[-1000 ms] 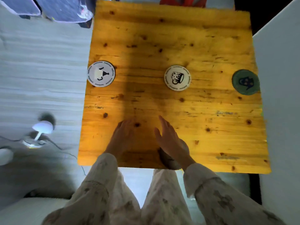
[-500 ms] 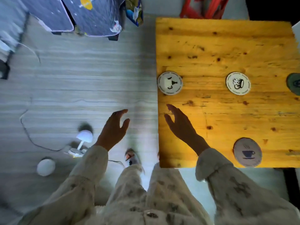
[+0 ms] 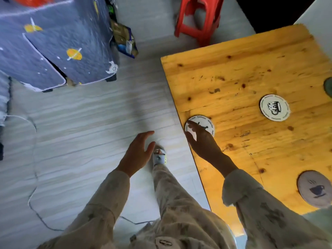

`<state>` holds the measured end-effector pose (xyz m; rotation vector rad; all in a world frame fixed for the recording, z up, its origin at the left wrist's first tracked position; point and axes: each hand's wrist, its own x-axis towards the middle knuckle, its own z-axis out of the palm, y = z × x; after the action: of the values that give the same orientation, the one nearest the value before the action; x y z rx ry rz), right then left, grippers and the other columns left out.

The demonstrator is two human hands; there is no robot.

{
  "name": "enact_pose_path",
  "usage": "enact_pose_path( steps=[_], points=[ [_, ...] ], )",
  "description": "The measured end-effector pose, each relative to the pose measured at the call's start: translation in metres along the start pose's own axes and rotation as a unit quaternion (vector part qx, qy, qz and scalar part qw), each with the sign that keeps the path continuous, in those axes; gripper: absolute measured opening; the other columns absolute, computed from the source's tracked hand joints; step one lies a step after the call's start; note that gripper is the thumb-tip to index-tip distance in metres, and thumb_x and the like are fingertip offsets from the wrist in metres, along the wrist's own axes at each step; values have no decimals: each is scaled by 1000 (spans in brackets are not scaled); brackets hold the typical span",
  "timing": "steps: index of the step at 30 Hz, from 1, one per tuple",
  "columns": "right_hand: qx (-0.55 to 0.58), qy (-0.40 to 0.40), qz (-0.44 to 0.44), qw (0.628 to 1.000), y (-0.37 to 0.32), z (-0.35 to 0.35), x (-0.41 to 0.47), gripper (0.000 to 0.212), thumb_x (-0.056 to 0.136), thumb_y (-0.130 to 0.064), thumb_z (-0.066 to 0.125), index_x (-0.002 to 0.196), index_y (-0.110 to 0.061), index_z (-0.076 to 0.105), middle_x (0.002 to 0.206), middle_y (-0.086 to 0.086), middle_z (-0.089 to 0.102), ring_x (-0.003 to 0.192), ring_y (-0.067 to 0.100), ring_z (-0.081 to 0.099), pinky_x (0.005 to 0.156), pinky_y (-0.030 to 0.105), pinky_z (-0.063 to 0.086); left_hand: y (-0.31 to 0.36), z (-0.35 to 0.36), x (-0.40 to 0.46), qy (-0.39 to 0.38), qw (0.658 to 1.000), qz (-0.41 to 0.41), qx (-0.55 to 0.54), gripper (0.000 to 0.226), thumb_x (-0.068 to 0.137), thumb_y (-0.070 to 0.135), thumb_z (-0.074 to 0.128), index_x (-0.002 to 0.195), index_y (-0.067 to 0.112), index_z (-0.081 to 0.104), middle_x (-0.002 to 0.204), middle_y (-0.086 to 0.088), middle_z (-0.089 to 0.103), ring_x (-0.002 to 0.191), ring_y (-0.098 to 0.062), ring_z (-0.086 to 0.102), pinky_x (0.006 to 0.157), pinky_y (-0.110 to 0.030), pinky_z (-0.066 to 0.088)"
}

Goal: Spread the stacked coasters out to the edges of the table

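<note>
On the yellow wooden table (image 3: pixel 233 72) lie several round coasters. A white one with a dark figure (image 3: pixel 204 123) sits at the left edge; my right hand (image 3: pixel 203 142) hovers over it with spread fingers, fingertips overlapping its near part. A white coaster with a spotted mug (image 3: pixel 274 107) lies in the middle. A grey coaster with a coffee cup (image 3: pixel 314 188) rests near the front edge. A dark green coaster (image 3: pixel 328 86) is cut off at the right. My left hand (image 3: pixel 136 155) hangs open over the floor, holding nothing.
A red plastic stool (image 3: pixel 199 20) stands beyond the table's far corner. A blue space-patterned cabinet (image 3: pixel 53 44) with a snack bag (image 3: pixel 124 40) beside it stands at the back left. A cable (image 3: pixel 34 177) runs across the pale floor. My slippered foot (image 3: pixel 159 155) is by the table.
The view has swung left and tilted, so the table sits at the right. My right hand has moved forward from beside the white left-edge coaster to over it. My left hand stays over the floor.
</note>
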<state>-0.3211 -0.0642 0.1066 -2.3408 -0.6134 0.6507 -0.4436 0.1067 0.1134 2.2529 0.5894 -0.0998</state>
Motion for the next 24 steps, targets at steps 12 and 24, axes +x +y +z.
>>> enact_pose_path(
  steps=[12, 24],
  points=[
    [43, 97, 46, 993, -81, -57, 175, 48, 94, -17, 48, 139, -9, 34, 133, 18, 55, 121, 32, 53, 96, 41, 46, 28, -128, 235, -21, 994, 107, 2, 38, 90, 11, 49, 127, 5, 46, 133, -15, 51, 125, -24, 45, 99, -16, 27],
    [58, 254, 214, 942, -111, -86, 315, 48, 95, -22, 46, 139, -11, 32, 136, 16, 52, 123, 31, 52, 93, 40, 47, 47, -166, 456, -190, 954, 230, 28, 36, 90, 17, 49, 125, 13, 49, 132, -7, 52, 123, -18, 47, 94, -13, 28]
  ],
)
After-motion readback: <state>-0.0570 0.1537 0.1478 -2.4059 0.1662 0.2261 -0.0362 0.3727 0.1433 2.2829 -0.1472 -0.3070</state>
